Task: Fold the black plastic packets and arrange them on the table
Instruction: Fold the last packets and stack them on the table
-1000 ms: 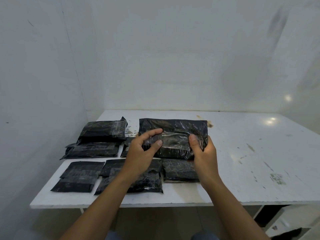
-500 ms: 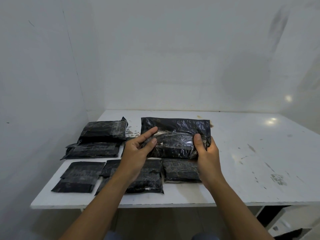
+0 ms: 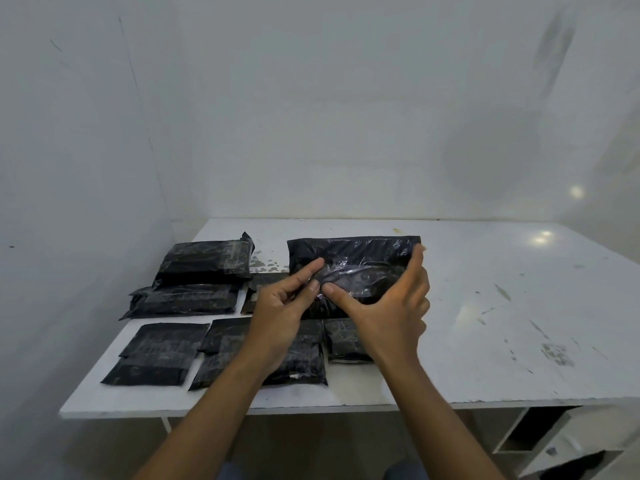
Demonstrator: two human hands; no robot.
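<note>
A large black plastic packet [image 3: 356,258] with a shiny clear strip across it is held just above the white table [image 3: 502,323]. My left hand [image 3: 280,313] pinches its near left part between thumb and fingers. My right hand [image 3: 391,306] spans the packet, thumb at the middle beside the left fingers and fingertips at its right edge. Several folded black packets lie flat in rows to the left: two at the back [image 3: 204,261] [image 3: 183,299] and others in front [image 3: 159,355] [image 3: 301,365] [image 3: 346,341], partly hidden by my forearms.
White walls close in the table at the left and back. The table's right half is bare and scuffed. A white shelf unit [image 3: 540,441] stands under the table's front right edge.
My right thumb has slid left from the packet's right end to its middle, meeting the left fingers. The right fingers have spread over the right edge. The packet has tilted flatter.
</note>
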